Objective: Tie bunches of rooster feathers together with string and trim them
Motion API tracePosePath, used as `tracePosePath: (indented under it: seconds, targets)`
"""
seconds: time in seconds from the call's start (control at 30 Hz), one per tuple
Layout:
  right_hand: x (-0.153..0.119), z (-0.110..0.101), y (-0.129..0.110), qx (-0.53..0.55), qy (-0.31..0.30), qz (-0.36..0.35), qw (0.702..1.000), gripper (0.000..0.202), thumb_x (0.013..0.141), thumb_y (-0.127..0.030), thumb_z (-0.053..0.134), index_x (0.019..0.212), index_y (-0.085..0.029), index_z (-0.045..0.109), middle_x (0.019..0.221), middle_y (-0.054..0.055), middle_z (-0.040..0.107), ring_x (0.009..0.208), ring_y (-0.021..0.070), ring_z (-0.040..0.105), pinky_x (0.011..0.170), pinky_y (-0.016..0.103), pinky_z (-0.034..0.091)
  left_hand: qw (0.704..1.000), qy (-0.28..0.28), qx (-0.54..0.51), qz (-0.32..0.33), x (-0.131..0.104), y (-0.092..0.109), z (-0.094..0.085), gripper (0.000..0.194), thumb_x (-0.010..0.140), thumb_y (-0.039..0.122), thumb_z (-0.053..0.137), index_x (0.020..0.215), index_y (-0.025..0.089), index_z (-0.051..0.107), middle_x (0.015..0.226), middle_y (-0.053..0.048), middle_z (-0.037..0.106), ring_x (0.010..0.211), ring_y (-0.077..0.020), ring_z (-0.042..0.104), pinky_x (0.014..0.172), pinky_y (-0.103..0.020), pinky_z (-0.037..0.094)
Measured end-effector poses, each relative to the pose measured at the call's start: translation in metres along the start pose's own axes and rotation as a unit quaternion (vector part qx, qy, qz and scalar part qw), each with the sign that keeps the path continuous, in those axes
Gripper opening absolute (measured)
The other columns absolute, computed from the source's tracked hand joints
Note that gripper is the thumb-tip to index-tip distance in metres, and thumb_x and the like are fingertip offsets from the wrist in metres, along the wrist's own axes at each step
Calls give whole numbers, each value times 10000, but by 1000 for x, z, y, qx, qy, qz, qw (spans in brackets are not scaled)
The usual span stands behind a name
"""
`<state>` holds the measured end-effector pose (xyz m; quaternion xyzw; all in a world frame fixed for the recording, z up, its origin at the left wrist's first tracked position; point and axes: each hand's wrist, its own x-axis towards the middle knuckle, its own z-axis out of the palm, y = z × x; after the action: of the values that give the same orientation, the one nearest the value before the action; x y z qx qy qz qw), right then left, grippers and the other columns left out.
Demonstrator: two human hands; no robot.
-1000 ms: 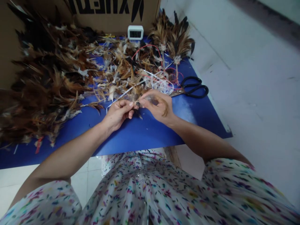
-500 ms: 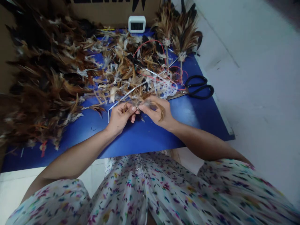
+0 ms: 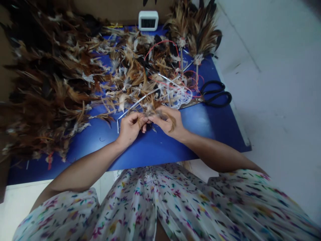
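My left hand and my right hand meet fingertip to fingertip over the front of the blue board. Both are closed in a pinch on small brown feathers, whose curved ends stick out past my right thumb. The quill ends between the fingertips are hidden. Just beyond my fingers lies a heap of loose brown and cream feathers. A flat white strip runs from beside my left hand back to a tangle of white strip behind my right hand.
Black-handled scissors lie at the right. Two feather bunches on sticks rest at the back right, near a red cord. A white digital timer stands before a cardboard box. Large dark-brown feathers cover the board's left side.
The view has tilted down and shifted slightly. My fingertips have drawn a little closer together, and both hands keep their pinch on the feathers.
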<state>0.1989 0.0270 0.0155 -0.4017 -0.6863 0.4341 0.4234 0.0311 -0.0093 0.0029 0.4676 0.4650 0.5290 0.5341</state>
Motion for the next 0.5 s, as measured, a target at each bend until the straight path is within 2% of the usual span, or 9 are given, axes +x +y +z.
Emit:
tracePosePath:
  seconds: [0.17, 0.4, 0.5]
  targets:
    - [0, 0, 0, 14, -16, -33, 999, 297, 848, -468, 749, 719, -211, 674, 704, -9, 657, 650, 134, 600, 635, 287, 471, 1000, 0, 16, -3, 0, -1, -1, 369, 783, 545, 771, 694, 196, 697, 503, 26, 592, 442, -87, 507, 497, -241, 426]
    - [0, -4, 4, -9, -32, -59, 998, 302, 863, -451, 738, 681, -219, 670, 674, -11, 598, 625, 132, 557, 592, 287, 448, 1000, -5, 20, 3, -1, 1, -2, 377, 801, 537, 757, 683, 187, 678, 499, 32, 572, 444, -79, 502, 496, -225, 411]
    - [1, -3, 9, -4, -37, -79, 996, 293, 892, -449, 706, 720, -213, 684, 697, -6, 618, 646, 132, 587, 608, 282, 471, 1000, -9, 23, 9, 0, 0, -2, 409, 793, 549, 759, 668, 173, 660, 485, 31, 572, 438, -76, 501, 490, -214, 409]
